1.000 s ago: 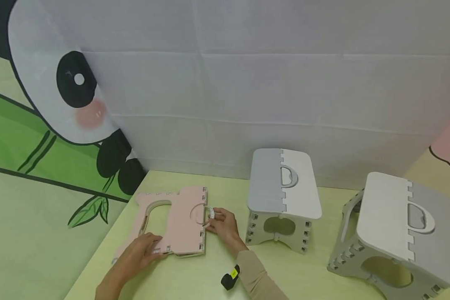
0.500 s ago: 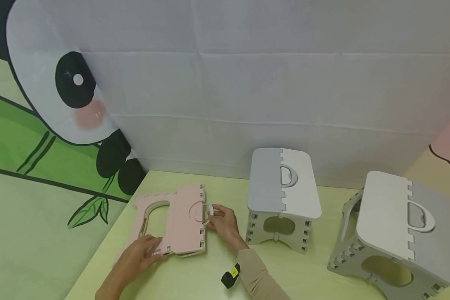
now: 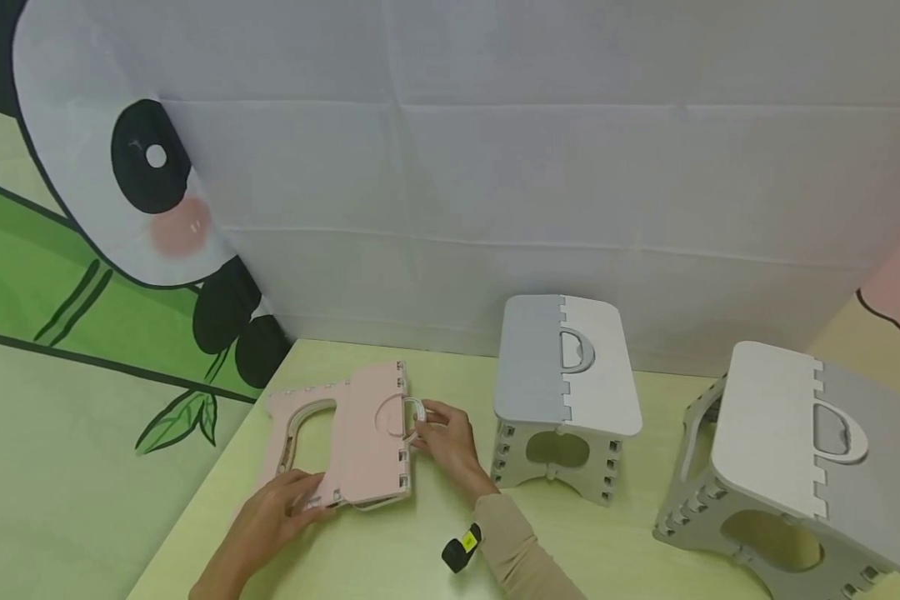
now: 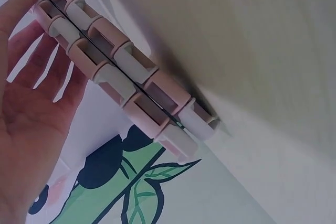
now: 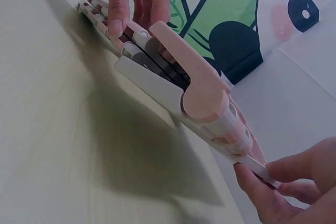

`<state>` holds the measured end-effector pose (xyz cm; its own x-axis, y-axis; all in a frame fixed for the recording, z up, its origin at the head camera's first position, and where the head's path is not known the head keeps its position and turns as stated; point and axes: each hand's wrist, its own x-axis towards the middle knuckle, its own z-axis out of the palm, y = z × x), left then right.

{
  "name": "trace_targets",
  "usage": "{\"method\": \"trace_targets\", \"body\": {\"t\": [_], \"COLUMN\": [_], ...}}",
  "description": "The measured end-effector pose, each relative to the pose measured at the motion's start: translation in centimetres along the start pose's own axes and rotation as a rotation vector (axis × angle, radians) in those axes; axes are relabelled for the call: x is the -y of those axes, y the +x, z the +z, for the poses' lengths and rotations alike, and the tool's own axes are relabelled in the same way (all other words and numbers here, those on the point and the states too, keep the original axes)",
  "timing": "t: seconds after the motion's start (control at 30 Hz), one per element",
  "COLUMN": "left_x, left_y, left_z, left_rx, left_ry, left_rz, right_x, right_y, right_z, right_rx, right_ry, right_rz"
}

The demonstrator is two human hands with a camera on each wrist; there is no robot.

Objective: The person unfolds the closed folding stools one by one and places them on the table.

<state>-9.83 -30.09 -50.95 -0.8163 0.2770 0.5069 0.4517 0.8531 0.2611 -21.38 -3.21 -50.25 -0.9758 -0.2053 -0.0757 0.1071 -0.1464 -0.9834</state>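
Note:
A pink folding stool (image 3: 367, 433), folded flat, is held between both hands at the left of the table. My left hand (image 3: 281, 508) grips its near edge, with the thumb on the upper face in the right wrist view. My right hand (image 3: 450, 442) pinches the white-and-pink carry handle (image 3: 417, 417) at the stool's right end. That end stands raised over the table, its shadow below it in the right wrist view. Pink and white hinge knuckles (image 4: 107, 69) line the stool's edge in the left wrist view.
Two unfolded grey-and-white stools stand to the right, a smaller one (image 3: 600, 367) and a larger one (image 3: 772, 417) nearer the front. A black tape measure with a yellow label (image 3: 459, 550) lies by the right sleeve (image 3: 521, 546). A printed cloth backdrop (image 3: 457, 183) rises behind the table (image 3: 390, 558).
The folded stool's right end has lifted and shifted slightly left, tilting the stool. My right hand has moved up with the handle; my left hand has stayed nearly in place.

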Motion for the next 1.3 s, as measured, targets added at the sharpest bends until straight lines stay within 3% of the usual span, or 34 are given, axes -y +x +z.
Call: {"method": "trace_targets", "body": {"t": [0.27,0.97,1.3], "left_x": [-0.4,-0.9,-1.2], "left_y": [0.0,-0.1,-0.1], "left_z": [-0.2,-0.4,-0.6], "left_rx": [-0.033,-0.116,-0.122], "left_ry": [-0.030,-0.051,-0.072], "left_rz": [0.005,0.045,0.044], "right_x": [1.2,4.0,4.9], "right_y": [0.0,-0.8,-0.8], "right_z": [0.3,0.4,0.7], "right_rx": [-0.030,0.025,0.027], "right_ry": [-0.023,0.122,0.110], "right_rz": [-0.008,-0.006,-0.027]}}
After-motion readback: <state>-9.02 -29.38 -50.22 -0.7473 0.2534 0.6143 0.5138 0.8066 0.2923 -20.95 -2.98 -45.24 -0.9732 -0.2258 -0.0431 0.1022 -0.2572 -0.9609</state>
